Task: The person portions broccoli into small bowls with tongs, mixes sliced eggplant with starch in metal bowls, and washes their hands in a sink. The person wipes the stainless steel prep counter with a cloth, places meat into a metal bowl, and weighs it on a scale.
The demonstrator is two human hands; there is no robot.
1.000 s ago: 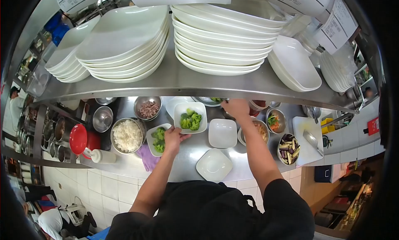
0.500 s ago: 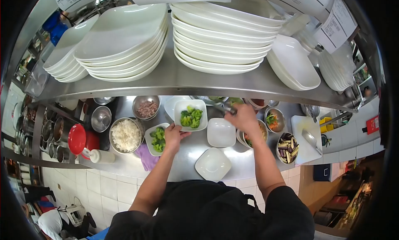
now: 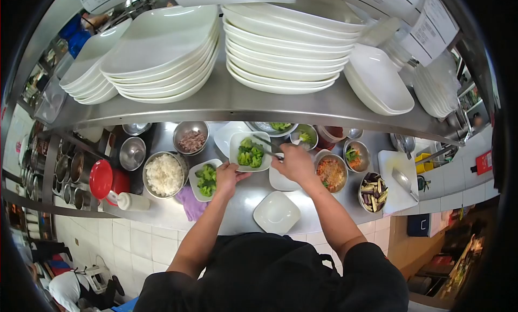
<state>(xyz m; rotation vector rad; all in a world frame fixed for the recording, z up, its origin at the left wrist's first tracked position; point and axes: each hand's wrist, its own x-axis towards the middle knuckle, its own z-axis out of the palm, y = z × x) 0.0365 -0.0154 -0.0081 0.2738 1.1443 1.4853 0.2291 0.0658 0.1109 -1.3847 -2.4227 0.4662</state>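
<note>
My left hand grips the near left edge of a white square bowl, which holds broccoli florets. Metal tongs are closed in my right hand, and their tips reach into that bowl against the broccoli. Beside my left wrist, a second white dish also has broccoli in it. Part of a white square bowl shows under my right hand. Nearer my body stands another white bowl with nothing in it.
Steel bowls hold rice, chopped meat, shredded vegetables and eggplant pieces. A white cutting board lies at right. Overhead, a steel shelf carries stacked white plates. A squeeze bottle and purple cloth are left.
My right hand has come left and nearer with the tongs, from the back containers to the held bowl. The shredded vegetables are now uncovered. My left hand has barely moved.
</note>
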